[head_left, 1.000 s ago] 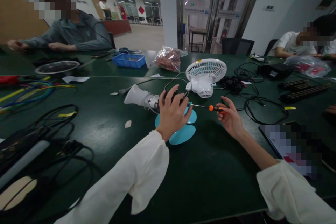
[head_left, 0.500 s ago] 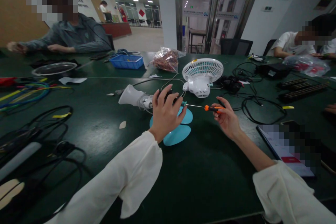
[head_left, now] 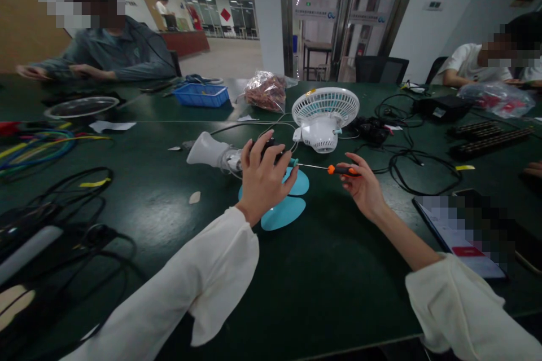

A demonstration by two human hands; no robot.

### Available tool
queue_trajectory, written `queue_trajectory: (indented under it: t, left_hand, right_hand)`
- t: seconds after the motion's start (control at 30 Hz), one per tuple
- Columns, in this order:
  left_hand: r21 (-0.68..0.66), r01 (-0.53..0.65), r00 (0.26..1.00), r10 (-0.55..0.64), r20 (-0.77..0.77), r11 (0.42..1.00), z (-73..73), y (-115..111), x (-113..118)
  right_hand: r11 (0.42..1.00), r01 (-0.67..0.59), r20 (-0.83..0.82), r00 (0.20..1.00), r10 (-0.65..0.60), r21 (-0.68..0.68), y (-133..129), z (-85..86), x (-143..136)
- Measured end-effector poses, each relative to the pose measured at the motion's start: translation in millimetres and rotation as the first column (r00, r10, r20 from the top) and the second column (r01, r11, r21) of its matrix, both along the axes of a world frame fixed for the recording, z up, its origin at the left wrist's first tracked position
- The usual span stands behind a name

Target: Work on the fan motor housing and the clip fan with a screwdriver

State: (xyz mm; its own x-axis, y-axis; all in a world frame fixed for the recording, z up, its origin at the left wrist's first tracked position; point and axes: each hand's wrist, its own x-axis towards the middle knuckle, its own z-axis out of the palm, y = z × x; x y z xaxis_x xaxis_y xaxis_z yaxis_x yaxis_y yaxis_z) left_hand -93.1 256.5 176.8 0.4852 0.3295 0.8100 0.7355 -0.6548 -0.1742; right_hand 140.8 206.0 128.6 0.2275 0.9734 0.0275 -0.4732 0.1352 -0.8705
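My left hand [head_left: 265, 177] is wrapped round a dark part at the end of a white fan base [head_left: 207, 151] that lies on its side. In my right hand [head_left: 362, 186] is an orange and black screwdriver [head_left: 342, 170], its shaft pointing left. The tip meets a small teal piece [head_left: 293, 162] beside my left fingers. Blue fan blades [head_left: 283, 213] lie under and beside my left hand. Behind them, a white fan head with a grille [head_left: 324, 118] rests on the table.
On the green table [head_left: 322, 293] are a blue tray [head_left: 201, 95], a bag of reddish parts [head_left: 266, 92], coiled black cables [head_left: 423, 172], a tablet [head_left: 461, 237] and colored wires [head_left: 38, 149]. People sit at the far left and far right.
The view has shifted slightly. My right fingers have closed more around the screwdriver handle, the raised finger now lying lower. The left hand keeps its hold.
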Motion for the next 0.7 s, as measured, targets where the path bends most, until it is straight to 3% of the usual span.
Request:
queue_trajectory:
  t: [0.3,0.53,0.7]
  left_hand:
    - [-0.029,0.014,0.999,-0.013,0.032,0.999,-0.6,0.5,1.1]
    - [0.016,-0.004,1.0,0.004,0.009,1.0,-0.9,1.1,1.3]
    - [0.001,0.012,0.999,-0.012,0.033,1.0,-1.8,2.3,0.9]
  right_hand:
    - [0.999,0.038,0.035,0.999,-0.038,0.014,1.6,-3.1,-0.2]
    - [0.988,0.153,0.199,0.968,-0.154,0.025,3.7,-3.0,-1.7]
    - [0.99,0.123,0.261,0.956,-0.135,0.065,3.4,-5.2,-2.3]
